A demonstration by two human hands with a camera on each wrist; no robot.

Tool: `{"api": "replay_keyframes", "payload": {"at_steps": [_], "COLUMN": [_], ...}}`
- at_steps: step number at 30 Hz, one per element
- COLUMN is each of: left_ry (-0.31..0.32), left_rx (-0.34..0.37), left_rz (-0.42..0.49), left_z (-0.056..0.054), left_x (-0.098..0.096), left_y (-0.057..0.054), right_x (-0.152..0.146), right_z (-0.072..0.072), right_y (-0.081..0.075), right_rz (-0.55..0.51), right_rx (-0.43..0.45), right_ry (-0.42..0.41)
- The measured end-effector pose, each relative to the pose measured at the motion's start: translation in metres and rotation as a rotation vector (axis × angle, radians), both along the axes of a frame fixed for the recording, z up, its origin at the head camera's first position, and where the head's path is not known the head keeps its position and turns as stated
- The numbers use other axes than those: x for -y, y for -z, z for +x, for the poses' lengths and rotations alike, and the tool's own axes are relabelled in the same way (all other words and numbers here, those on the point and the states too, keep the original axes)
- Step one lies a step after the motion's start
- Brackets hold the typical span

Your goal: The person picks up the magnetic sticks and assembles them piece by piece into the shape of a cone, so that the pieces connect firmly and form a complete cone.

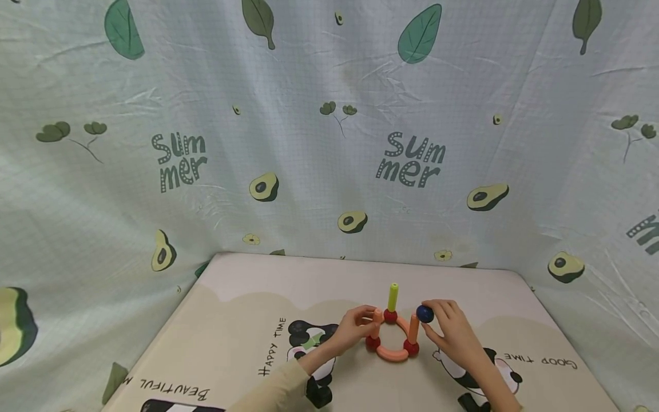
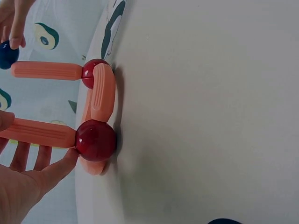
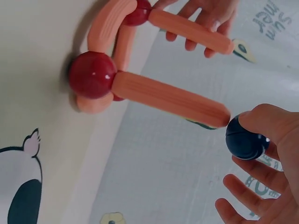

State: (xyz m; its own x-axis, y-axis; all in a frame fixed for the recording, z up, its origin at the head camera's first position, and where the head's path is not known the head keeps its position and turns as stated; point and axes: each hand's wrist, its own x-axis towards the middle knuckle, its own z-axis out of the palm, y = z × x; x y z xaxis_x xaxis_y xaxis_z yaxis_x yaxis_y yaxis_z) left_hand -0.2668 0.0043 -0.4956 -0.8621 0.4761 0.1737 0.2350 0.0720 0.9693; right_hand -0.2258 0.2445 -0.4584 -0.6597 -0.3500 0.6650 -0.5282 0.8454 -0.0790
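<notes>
On the table stands a toy frame, a ring of curved orange pieces [image 1: 392, 355] joined by red balls [image 1: 411, 347]. Three rods rise from it: a yellow-green rod [image 1: 393, 297] at the back, a left orange rod [image 2: 42, 133] and a right orange rod [image 3: 173, 99]. My left hand [image 1: 355, 329] holds the left orange rod between thumb and fingers, just above its red ball [image 2: 96, 140]. With thumb and fingers my right hand [image 1: 453, 332] pinches a dark blue ball [image 3: 247, 137] at the free end of the right rod. Whether ball and rod touch, I cannot tell.
The pale tabletop [image 1: 247, 286] bears printed pandas and lettering. Behind it and at both sides hangs a light curtain [image 1: 309, 149] with avocado and leaf prints. A dark blue shape [image 2: 224, 221], mostly cut off, shows at the left wrist view's lower edge.
</notes>
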Motion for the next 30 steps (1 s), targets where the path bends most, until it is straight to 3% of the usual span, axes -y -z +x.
{"api": "replay_keyframes", "payload": {"at_steps": [6, 9, 10, 11, 15, 16, 17, 20, 23, 30], "left_ry": [0.010, 0.025, 0.042, 0.051, 0.054, 0.049, 0.035, 0.019, 0.012, 0.002], "left_rx": [-0.004, -0.047, -0.097, -0.113, -0.132, -0.121, -0.076, -0.055, -0.071, -0.071], "left_rz": [-0.001, 0.005, 0.013, 0.022, 0.010, 0.003, -0.011, -0.047, -0.074, -0.127], "left_z": [-0.001, -0.002, -0.008, -0.008, -0.007, -0.005, 0.004, 0.015, 0.020, 0.003], "left_x": [-0.001, 0.000, 0.000, 0.001, 0.000, 0.000, 0.000, 0.000, 0.000, -0.007], "left_y": [0.000, 0.003, 0.011, 0.013, 0.011, 0.007, -0.006, -0.025, -0.035, -0.017], "right_x": [0.008, 0.011, 0.012, 0.013, 0.017, 0.018, 0.019, 0.022, 0.025, 0.031], "right_z": [0.000, 0.000, 0.000, 0.000, -0.001, -0.001, -0.001, -0.002, -0.004, -0.008], "right_y": [-0.007, -0.010, -0.011, -0.011, -0.013, -0.014, -0.014, -0.016, -0.016, -0.016], "right_rz": [-0.005, -0.012, -0.013, -0.012, -0.010, -0.009, -0.008, -0.004, 0.006, 0.018], "right_rx": [-0.027, -0.037, -0.040, -0.042, -0.044, -0.046, -0.046, -0.057, -0.063, -0.044], "right_ry": [-0.035, -0.049, -0.053, -0.056, -0.071, -0.076, -0.081, -0.103, -0.117, -0.116]}}
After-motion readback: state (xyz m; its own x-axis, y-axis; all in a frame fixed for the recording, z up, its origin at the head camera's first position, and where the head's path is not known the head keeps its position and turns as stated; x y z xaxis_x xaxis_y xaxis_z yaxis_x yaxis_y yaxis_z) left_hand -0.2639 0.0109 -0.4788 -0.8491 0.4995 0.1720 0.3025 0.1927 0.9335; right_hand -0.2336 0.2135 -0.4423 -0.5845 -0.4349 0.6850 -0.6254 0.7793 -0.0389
